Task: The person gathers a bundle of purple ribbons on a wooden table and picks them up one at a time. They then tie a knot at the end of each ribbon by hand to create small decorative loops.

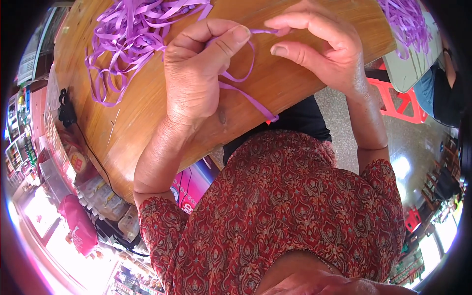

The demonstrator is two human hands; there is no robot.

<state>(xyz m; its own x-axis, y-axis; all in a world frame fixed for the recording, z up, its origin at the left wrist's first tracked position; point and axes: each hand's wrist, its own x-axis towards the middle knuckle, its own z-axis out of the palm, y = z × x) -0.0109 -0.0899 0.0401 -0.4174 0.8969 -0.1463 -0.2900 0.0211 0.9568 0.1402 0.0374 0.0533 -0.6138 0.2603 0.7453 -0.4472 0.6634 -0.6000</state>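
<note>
My left hand (199, 69) is closed, its thumb and forefinger pinching a narrow purple ribbon (248, 97). A short, narrowed length of the ribbon sticks out to the right of the pinch, toward my right hand (324, 46). Below the left hand the ribbon makes a loose loop, and one strip hangs to the table's near edge. My right thumb and forefinger are spread apart. The ribbon's tip meets the underside of the right fingers; whether they touch it is hard to see. A tangled heap of purple ribbons (130, 37) lies beyond my left hand.
The wooden table (137, 125) has a curved near edge. A thin metal pin-like tool (113, 127) and a black cable (91, 147) lie at its left. More purple ribbons (405, 24) hang at the far right, near a red plastic stool (398, 101) and another person (440, 83).
</note>
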